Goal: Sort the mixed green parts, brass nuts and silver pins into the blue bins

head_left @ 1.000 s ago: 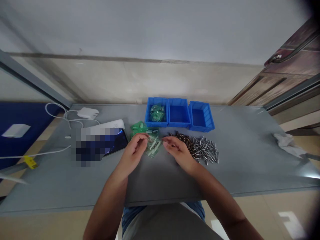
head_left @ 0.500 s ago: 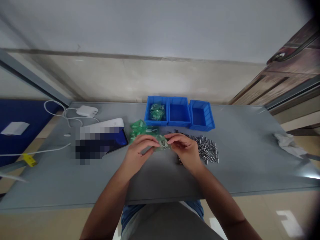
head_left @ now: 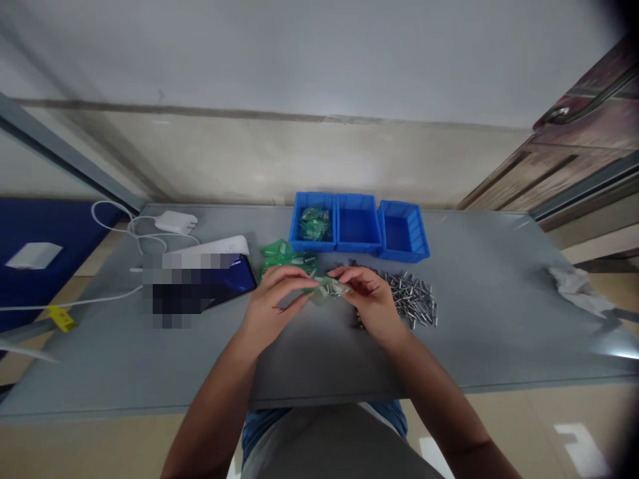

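Here, left hand (head_left: 272, 299), right hand (head_left: 373, 301) pinching crinkly, translucent green bag (head_left: 322, 297), slim pieces (head_left: 335, 288) inside.

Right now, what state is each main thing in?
Translucent green plastic bag: held between left hand and right hand
Blue plastic bins: upright; leftmost holds green packets
Green plastic pile before bins: crumpled
Silver metal pins: heaped
Black rectangular phone: screen lit
White plastic charger: prongs exposed
White tissue or cloth: crumpled

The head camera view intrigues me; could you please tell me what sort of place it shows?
Probably an indoor workstation for small parts: a long flat grey table bears three rectangular blue plastic bins and a loose pile of thin silvery metal pins.
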Demonstrator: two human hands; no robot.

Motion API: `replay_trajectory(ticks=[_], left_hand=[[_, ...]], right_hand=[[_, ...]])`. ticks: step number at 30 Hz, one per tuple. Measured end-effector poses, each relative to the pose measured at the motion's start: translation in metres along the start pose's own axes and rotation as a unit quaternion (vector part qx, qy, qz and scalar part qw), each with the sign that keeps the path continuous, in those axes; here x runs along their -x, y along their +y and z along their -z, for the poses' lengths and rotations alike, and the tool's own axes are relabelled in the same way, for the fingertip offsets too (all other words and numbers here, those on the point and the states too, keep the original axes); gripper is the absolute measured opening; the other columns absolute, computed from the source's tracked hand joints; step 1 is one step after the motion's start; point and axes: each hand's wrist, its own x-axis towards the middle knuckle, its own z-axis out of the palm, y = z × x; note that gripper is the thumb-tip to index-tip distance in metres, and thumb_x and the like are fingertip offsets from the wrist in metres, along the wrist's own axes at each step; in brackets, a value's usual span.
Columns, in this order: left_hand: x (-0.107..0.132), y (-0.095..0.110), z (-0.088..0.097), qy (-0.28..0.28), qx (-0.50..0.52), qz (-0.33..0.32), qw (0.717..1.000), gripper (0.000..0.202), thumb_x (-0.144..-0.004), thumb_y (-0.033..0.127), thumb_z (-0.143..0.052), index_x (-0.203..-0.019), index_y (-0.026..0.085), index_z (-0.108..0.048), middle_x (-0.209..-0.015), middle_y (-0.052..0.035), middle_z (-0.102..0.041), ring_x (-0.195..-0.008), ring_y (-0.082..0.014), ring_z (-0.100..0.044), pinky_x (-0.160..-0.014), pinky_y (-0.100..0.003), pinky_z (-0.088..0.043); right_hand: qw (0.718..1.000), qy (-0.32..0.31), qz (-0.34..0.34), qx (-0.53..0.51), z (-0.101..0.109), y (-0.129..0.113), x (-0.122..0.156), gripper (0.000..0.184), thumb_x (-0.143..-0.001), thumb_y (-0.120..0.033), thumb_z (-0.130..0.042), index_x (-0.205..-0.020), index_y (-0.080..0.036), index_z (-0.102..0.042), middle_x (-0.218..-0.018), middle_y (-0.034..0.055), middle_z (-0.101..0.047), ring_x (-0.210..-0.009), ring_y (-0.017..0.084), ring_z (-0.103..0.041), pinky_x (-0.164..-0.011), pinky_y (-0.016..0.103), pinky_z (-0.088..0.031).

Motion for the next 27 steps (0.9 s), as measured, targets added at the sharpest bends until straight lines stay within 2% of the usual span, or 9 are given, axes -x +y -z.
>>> replay_trajectory(ticks=[4, 7, 9, 11, 14, 17, 21, 25, 27], left_hand=[[0.001, 0.003, -0.001, -0.005, 0.022, 0.014, 1.000, 0.014, -0.079, 0.016, -0.055, -0.088, 0.023, -0.063, -0.091, -0.0026, -0.058, -0.085, -0.0146, -0.056, -0.079, -0.029, -0.045], [0.003, 0.004, -0.003, 0.004, 0.044, 0.035, 0.998, 0.011, -0.078, 0.018, -0.057, -0.087, 0.021, -0.063, -0.090, -0.0030, -0.058, -0.084, -0.0149, -0.057, -0.076, -0.029, -0.046], [0.004, 0.003, -0.005, 0.019, 0.086, 0.078, 0.993, 0.013, -0.077, 0.020, -0.058, -0.090, 0.020, -0.060, -0.087, -0.0031, -0.059, -0.080, -0.0148, -0.058, -0.071, -0.027, -0.048], [0.004, 0.002, -0.007, 0.025, 0.160, 0.129, 0.978, 0.020, -0.078, 0.021, -0.057, -0.098, 0.020, -0.054, -0.081, -0.0020, -0.060, -0.073, -0.0133, -0.059, -0.066, -0.025, -0.049], [0.002, -0.001, -0.008, 0.018, 0.262, 0.183, 0.947, 0.030, -0.081, 0.022, -0.054, -0.109, 0.020, -0.045, -0.072, 0.0013, -0.058, -0.065, -0.0118, -0.061, -0.065, -0.025, -0.049], [0.000, -0.001, -0.006, 0.021, 0.311, 0.213, 0.926, 0.030, -0.080, 0.024, -0.054, -0.108, 0.019, -0.045, -0.072, 0.0020, -0.056, -0.063, -0.0123, -0.062, -0.065, -0.027, -0.050], [0.001, 0.002, -0.008, 0.004, 0.322, 0.219, 0.921, 0.025, -0.080, 0.024, -0.054, -0.104, 0.018, -0.048, -0.075, 0.0002, -0.057, -0.062, -0.0121, -0.062, -0.065, -0.027, -0.050], [0.002, 0.005, -0.011, -0.014, 0.351, 0.212, 0.912, 0.023, -0.081, 0.024, -0.052, -0.103, 0.019, -0.048, -0.074, 0.0000, -0.057, -0.061, -0.0116, -0.061, -0.065, -0.027, -0.051], [0.001, 0.006, -0.011, -0.020, 0.359, 0.203, 0.911, 0.023, -0.081, 0.022, -0.053, -0.104, 0.018, -0.049, -0.073, -0.0001, -0.056, -0.062, -0.0117, -0.060, -0.065, -0.027, -0.050]], right_hand=[[0.994, -0.011, -0.063, -0.092, -0.002, 0.004, -0.002, 0.016, -0.063, -0.021, -0.065, -0.074, -0.022, -0.053, -0.093, 0.0023, -0.063, -0.089, 0.016, -0.058, -0.082, 0.034, -0.045], [0.991, -0.009, -0.099, -0.092, -0.005, 0.003, -0.003, 0.019, -0.063, -0.026, -0.066, -0.073, -0.021, -0.051, -0.083, 0.0024, -0.064, -0.076, 0.016, -0.060, -0.076, 0.034, -0.047], [0.992, -0.014, -0.103, -0.072, -0.007, 0.002, -0.002, 0.021, -0.065, -0.028, -0.064, -0.080, -0.021, -0.052, -0.074, 0.0004, -0.062, -0.068, 0.014, -0.059, -0.071, 0.034, -0.049], [0.995, -0.012, -0.091, -0.045, -0.007, 0.001, 0.000, 0.032, -0.067, -0.029, -0.063, -0.096, -0.023, -0.051, -0.070, -0.0016, -0.059, -0.064, 0.014, -0.059, -0.066, 0.033, -0.050], [0.999, -0.002, -0.045, 0.027, -0.008, 0.001, 0.004, 0.052, -0.069, -0.025, -0.062, -0.117, -0.028, -0.042, -0.079, -0.0005, -0.059, -0.067, 0.013, -0.057, -0.064, 0.030, -0.050], [0.989, -0.012, 0.017, 0.146, -0.008, 0.002, 0.007, 0.040, -0.073, -0.021, -0.058, -0.112, -0.029, -0.052, -0.092, 0.0025, -0.057, -0.074, 0.013, -0.055, -0.067, 0.028, -0.049], [0.959, -0.008, 0.064, 0.275, -0.009, 0.006, 0.007, 0.033, -0.072, -0.019, -0.059, -0.104, -0.029, -0.059, -0.096, 0.0048, -0.055, -0.078, 0.015, -0.053, -0.066, 0.030, -0.048], [0.947, -0.036, 0.090, 0.307, -0.011, 0.011, 0.007, 0.041, -0.068, -0.020, -0.063, -0.108, -0.028, -0.057, -0.104, 0.0078, -0.052, -0.087, 0.019, -0.051, -0.066, 0.031, -0.047], [0.953, -0.028, 0.090, 0.289, -0.012, 0.012, 0.008, 0.030, -0.071, -0.021, -0.060, -0.101, -0.027, -0.060, -0.100, 0.0067, -0.054, -0.086, 0.018, -0.052, -0.070, 0.032, -0.046]])
